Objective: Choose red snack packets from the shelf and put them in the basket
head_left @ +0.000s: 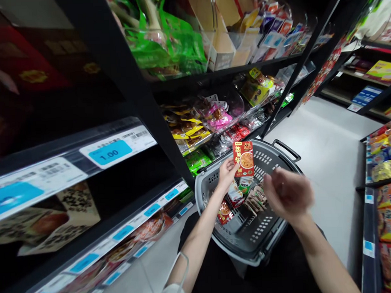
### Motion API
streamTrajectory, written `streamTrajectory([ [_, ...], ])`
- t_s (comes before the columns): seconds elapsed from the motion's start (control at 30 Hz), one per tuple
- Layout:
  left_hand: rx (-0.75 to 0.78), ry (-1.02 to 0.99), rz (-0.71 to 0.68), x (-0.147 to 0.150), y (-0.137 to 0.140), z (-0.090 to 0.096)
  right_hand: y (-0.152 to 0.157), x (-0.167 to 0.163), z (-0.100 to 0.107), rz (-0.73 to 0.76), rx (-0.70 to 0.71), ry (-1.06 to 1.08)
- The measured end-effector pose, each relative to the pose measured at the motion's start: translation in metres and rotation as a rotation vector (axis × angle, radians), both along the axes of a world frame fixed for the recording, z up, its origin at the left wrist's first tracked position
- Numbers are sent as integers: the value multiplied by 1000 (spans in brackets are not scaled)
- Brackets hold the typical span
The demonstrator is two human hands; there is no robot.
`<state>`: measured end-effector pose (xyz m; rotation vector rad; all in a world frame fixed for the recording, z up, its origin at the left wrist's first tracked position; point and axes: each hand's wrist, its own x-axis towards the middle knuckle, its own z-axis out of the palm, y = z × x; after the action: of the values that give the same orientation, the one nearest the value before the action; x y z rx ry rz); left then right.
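My left hand (227, 172) pinches the edge of a red snack packet (244, 159) with a picture of food on its front. The packet is held above the inside of a grey shopping basket (205, 180) with slotted walls. Over the basket's right side is my right hand (289, 193), blurred by motion, its fingers curled and partly smeared. Down in the basket lie a second red packet (224, 213), a green and white packet (245, 185) and several brownish packets (256, 200).
Black store shelves (169, 134) with snack packets run along the left, price labels (110, 153) on their edges. To the right is another shelf with orange noodle bags (390, 214). Pale floor (326, 146) lies between. The basket's handle (287, 150) sticks out at the far right.
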<state>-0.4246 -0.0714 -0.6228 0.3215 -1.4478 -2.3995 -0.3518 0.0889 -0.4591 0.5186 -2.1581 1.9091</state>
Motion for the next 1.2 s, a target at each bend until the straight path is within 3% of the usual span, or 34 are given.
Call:
streamTrajectory([
  [0.1, -1, -17, -29, 1, 1, 1, 11, -67, -49, -87, 107, 88],
  [0.17, -3, -19, -59, 2, 2, 3, 20, -93, -81, -117, 123, -129],
  [0.23, -12, -5, -98, 2, 3, 4, 24, -102, -103, -33, -2, -408],
  [0.3, -24, 9, -138, 2, 4, 5, 19, -102, -113, 54, -129, -526],
  [0.43, -46, -11, -172, 4, 7, 3, -2, -98, -121, 118, -203, -432],
  [0.67, -68, -53, -100, 6, 9, -2, -15, -106, -141, 41, -278, -460],
  [0.97, -181, -64, -66, 4, 7, -6, -14, -103, -126, 54, -361, -579],
  [1.2, -252, -44, 3, 2, 3, -8, -15, -104, -130, 97, -339, -547],
])
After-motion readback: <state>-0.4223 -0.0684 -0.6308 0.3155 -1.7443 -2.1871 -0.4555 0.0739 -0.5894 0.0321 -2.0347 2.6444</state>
